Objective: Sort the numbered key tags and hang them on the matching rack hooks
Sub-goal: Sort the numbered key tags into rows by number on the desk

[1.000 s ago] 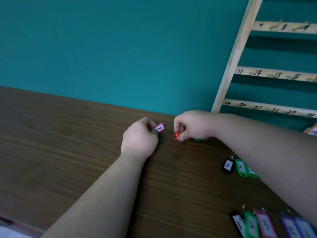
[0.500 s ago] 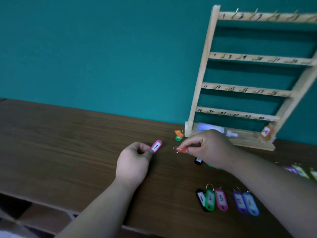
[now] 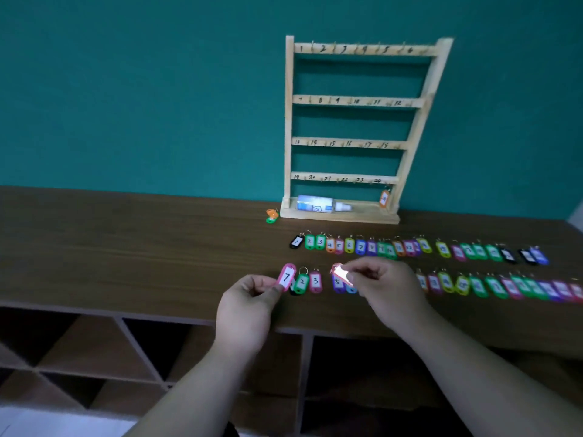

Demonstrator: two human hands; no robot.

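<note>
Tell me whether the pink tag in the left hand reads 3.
No. The pink tag pinched in the left hand fingers reads 7.

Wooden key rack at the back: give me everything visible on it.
The pale wooden key rack stands upright on the dark wooden table against the teal wall. Two side posts carry four horizontal rails with small metal hooks, hand-numbered 1 to 24, six per rail. All visible hooks look bare except the one at 24, where an orange key tag hangs. A white bottle lies on its side on the base ledge. Neither hand touches the rack.
</note>
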